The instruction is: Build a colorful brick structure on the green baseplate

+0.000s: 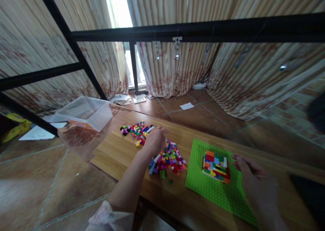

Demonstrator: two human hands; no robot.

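Note:
My left hand [155,141] reaches over the loose toy bricks [170,156] heaped on the wooden table; its fingertips are blurred and partly hidden, so their grip does not show. A green baseplate [200,185] lies to the right of the heap. On it stands a low, roughly rectangular block of multicoloured bricks [215,166], with an orange and a red brick on top at its far left. At the plate's right side is my right hand [257,180], thumb and fingers drawn together beside the built block. Whatever they hold, if anything, cannot be made out.
Beyond the table's left end stands a clear plastic bin [95,114]. Another group of bricks [137,129] lies left of my left hand. A black metal rail [193,30] crosses in front of the curtains [175,72]. A dark flat object [308,193] sits at the right edge.

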